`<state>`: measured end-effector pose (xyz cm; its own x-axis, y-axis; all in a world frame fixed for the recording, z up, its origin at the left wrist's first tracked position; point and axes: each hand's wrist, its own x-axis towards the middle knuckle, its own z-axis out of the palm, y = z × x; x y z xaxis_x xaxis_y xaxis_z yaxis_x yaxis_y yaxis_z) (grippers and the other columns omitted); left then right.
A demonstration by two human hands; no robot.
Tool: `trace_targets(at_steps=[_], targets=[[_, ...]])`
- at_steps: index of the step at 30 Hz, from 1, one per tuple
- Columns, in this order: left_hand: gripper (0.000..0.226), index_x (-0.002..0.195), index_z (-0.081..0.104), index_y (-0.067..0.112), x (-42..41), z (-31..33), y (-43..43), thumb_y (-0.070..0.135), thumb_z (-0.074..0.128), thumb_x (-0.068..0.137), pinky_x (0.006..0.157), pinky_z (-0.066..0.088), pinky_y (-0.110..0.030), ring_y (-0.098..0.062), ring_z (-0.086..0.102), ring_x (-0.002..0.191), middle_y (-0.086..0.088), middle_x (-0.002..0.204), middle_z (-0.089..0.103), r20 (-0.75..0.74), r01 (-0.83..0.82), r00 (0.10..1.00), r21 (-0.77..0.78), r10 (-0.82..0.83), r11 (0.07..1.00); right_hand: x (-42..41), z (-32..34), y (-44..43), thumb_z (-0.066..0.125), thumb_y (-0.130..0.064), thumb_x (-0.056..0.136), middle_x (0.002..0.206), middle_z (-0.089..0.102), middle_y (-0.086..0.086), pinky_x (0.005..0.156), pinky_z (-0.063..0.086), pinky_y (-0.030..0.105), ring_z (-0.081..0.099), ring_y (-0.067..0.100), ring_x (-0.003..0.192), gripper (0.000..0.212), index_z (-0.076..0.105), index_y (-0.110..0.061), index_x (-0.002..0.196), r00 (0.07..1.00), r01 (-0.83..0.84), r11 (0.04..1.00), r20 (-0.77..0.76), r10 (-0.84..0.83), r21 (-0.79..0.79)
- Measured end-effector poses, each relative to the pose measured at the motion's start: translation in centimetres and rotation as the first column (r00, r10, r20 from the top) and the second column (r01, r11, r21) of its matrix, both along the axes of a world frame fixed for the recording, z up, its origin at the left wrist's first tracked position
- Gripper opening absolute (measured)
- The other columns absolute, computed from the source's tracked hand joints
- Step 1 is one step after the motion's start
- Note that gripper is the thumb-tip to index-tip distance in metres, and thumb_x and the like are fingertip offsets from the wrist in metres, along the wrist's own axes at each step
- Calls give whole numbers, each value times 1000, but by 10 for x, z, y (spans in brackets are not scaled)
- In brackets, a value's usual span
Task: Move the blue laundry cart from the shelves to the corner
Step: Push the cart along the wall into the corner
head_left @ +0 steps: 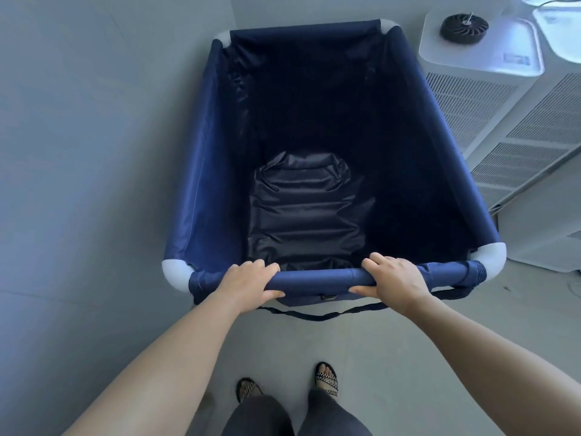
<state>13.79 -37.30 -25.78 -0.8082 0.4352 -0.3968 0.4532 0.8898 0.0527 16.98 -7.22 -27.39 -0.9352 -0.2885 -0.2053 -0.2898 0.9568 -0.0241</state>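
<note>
**Figure: Two-handed grip on the near rail of a laundry cart standing in a room corner**

Head view, looking down. The blue laundry cart (314,146) stands with its far rim close to the far wall (314,7) and its left side running just beside the left wall (78,121); judged from this, it is at or very near the corner the task names. No shelves are in view. The cart is empty, its dark fabric liner sagging in folds on the bottom.

The left hand (248,283) and right hand (394,280) are both clamped on the near rail (317,280), fingers curled over the top and thumbs beneath. They sit apart, one on each side of the rail's middle, a placement that lets the person steer as well as push and keeps the frame from swinging toward either wall. White corner pieces (176,272) cap the rail ends outside both hands. A dark strap (314,316) hangs loose below the rail, untouched.

On the right, a white appliance with slatted vents (471,99) stands just beside the cart's right side, so the cart fills the gap between it and the left wall. The person's sandalled feet (327,380) are set on the floor (408,309) behind the rail, arms nearly straight, which suits a final forward nudge or a release.
</note>
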Motion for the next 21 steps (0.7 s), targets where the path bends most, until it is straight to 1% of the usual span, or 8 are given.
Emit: trace_targets(at_steps=[3,6,9,13,18,21], targets=[[41,109,44,22,-14,-1,-10,59,44,90,75,43,-34,-21,54,88,1,93,50,0,76,997,-14,-76,997,-6,1,-8,40,-70,81,91,52,-2,69,41,30,58,20,79,57,52,-17,98,999,29,999,36,-29,-18],[39,106,43,22,-28,0,-29,57,45,90,70,42,-34,-20,51,87,4,88,42,36,94,995,5,-94,996,-13,3,-28,42,-69,82,92,52,-2,72,43,30,57,19,81,56,52,-17,100,997,56,998,50,-55,-25],[37,106,43,22,-48,4,-52,55,47,90,65,37,-33,-18,47,85,4,89,42,67,92,994,4,-92,996,-20,5,-56,41,-69,82,90,50,-2,70,41,31,58,21,80,56,52,-17,96,995,87,995,43,-85,-42],[37,106,43,23,-70,8,-76,56,48,90,67,37,-33,-17,42,81,4,90,42,86,113,990,-15,-111,994,-31,7,-85,40,-69,82,91,51,-1,70,44,33,58,21,79,55,51,-17,95,993,117,992,34,-115,-44],[37,103,43,23,-87,9,-90,57,48,89,67,38,-32,-16,45,80,5,89,44,102,126,987,13,-127,992,-40,6,-101,39,-70,82,90,51,-1,67,44,32,57,20,77,55,50,-18,96,988,147,988,43,-145,-38],[41,102,45,23,-88,6,-90,61,49,86,66,39,-31,-18,51,85,6,89,47,72,121,990,40,-124,992,-42,6,-100,39,-70,81,90,52,-1,63,39,29,57,20,77,55,50,-18,97,988,150,989,48,-149,-16]])
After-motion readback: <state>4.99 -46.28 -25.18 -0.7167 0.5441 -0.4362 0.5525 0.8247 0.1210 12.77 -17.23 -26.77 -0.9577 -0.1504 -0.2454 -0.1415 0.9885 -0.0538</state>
